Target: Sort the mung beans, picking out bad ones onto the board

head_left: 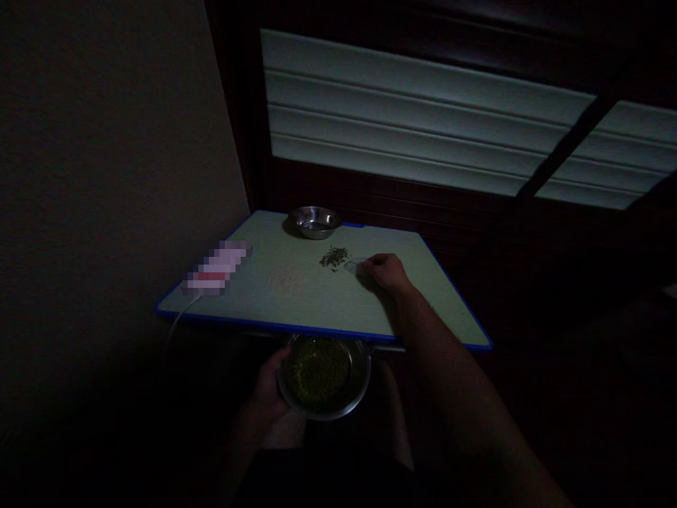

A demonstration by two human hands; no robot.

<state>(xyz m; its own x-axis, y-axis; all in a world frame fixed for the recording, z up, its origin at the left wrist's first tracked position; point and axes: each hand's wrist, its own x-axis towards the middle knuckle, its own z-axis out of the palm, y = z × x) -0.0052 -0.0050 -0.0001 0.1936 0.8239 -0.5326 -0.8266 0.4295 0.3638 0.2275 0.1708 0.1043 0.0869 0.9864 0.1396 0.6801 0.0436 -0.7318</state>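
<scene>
My left hand (271,386) grips the left rim of a metal bowl (341,411), held just below the table's near edge. Small green grains, perhaps mung beans (317,370), cover much of the bowl's inside. Over the table, my right hand (387,271) is closed in a pinch on a thin, clear, flat piece (353,265), its exact kind hard to make out in the dim light. The clear piece lies low beside a small heap of greenish-brown grains (334,257) on the tabletop. A pale, speckled patch (286,281) shows left of it.
The light table (328,303) has a blue edge. A second metal bowl (316,224) stands at its back. A pixelated pinkish object (218,268) lies at the left, with a white cable (183,312) hanging over the edge. A wall (132,141) rises on the left, dark panelling behind.
</scene>
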